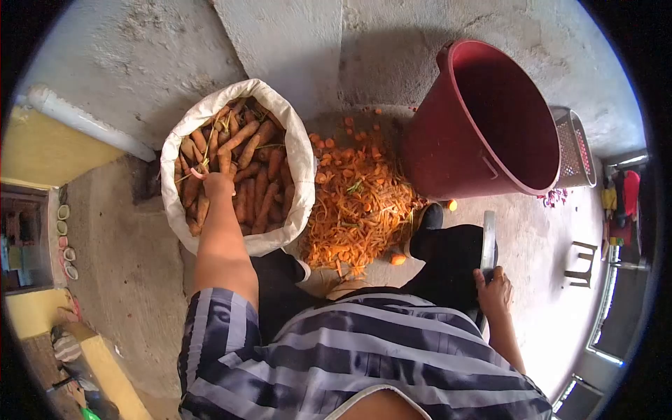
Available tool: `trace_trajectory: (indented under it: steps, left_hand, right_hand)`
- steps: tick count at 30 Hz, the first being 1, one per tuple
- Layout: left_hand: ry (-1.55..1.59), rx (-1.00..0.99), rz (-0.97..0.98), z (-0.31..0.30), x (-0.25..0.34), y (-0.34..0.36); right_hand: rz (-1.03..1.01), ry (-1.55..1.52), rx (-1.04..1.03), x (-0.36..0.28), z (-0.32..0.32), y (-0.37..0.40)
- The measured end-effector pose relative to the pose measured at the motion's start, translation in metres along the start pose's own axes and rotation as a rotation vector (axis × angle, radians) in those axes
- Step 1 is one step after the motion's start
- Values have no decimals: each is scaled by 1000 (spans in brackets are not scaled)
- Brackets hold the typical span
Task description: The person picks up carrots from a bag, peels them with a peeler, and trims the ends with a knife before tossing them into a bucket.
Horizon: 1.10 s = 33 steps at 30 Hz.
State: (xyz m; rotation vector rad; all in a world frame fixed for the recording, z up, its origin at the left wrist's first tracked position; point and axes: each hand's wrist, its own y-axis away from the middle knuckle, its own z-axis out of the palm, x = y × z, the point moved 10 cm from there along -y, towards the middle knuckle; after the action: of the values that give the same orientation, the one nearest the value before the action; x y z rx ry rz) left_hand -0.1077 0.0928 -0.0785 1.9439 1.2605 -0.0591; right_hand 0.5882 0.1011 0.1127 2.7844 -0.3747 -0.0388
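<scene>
**Carrot in the sack, lying straight beyond the left hand, its long axis running in line with the forearm**

Item: left hand [220, 185]. It is resting inside the open white sack [302, 161], at left, its back facing up. The fingers are curling down among the carrots, largely hidden; whether they are pinching or only touching cannot be told. A pink curved piece [198, 174] is showing at its left side, its nature uncertain.

Item: carrot at the fingers [225, 163]. It is lying at the far edge of the left hand, its long axis pointing near to far, nearly continuing the line of the arm. The left hand is sitting right against it; the right is lying well apart, across the body.

Item: neighbouring carrot [241, 136]. It is lying just beyond, slanting from near left to far right, and so crossing the first one's line.

Item: right hand [495, 292]. It is resting at right, beside the knee, thumb and loosely parted fingers lying about a long grey piece [488, 238], which is standing edge-on and pointing near to far. How firmly the hand is closing on it cannot be told.

Item: orange peelings and pieces [364, 210]. These are spreading over the floor [539, 245] between the sack and a dark red bucket [444, 133], the bucket leaning its open mouth toward the right. A grey slotted basket [577, 150] is standing just behind the bucket, far right.
</scene>
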Motion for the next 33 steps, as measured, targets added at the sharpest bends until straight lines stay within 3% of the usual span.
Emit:
trace_trajectory:
  steps: [2,5,7,11,14,16,18,19,20,21,22,25,26,29,30,31,33]
  left_hand:
    - [-101,-37,167,11,13,-12]
    - [-186,5,229,22,18,-29]
    - [66,166,340,-10,11,37]
    - [598,419,308,-17,-16,72]
    - [495,456,734,-49,-9,181]
    - [619,268,981,-45,1,230]
    - [962,-58,1188,-24,17,259]
    - [985,-155,1320,-15,28,275]
    - [1047,-324,1362,0,38,290]
    - [969,-433,1361,8,44,313]
    - [905,-488,1383,15,51,332]
    - [864,-628,1426,45,79,356]
    - [859,-630,1464,53,87,356]
    - [1106,-693,1489,60,97,358]
    - [1308,-763,1409,63,98,351]
    - [1428,-988,1378,74,103,347]
    - [1647,-1449,1265,90,107,339]
  right_hand:
    - [-111,10,154,-11,-14,-2]
    - [-384,-117,449,-29,-29,3]
    - [-506,-206,503,-56,-45,18]
    - [-641,-401,270,-102,-37,21]
    - [-789,-516,-9,-150,-9,18]
    - [-761,-607,-211,-182,13,11]
    - [-710,-703,-486,-219,45,-1]
    - [-626,-858,-689,-236,63,1]
    - [-534,-1007,-894,-252,79,10]
    - [-653,-1057,-958,-272,77,26]
    - [-771,-1103,-1024,-287,76,44]
    - [-688,-1432,-1321,-306,94,76]
    - [-569,-1474,-1335,-304,109,67]
    - [-338,-1735,-1050,-281,116,18]
    - [-168,-1807,-923,-263,98,13]
    - [2,-1865,-792,-242,81,11]
    - [-13,-1807,-705,-216,105,-23]
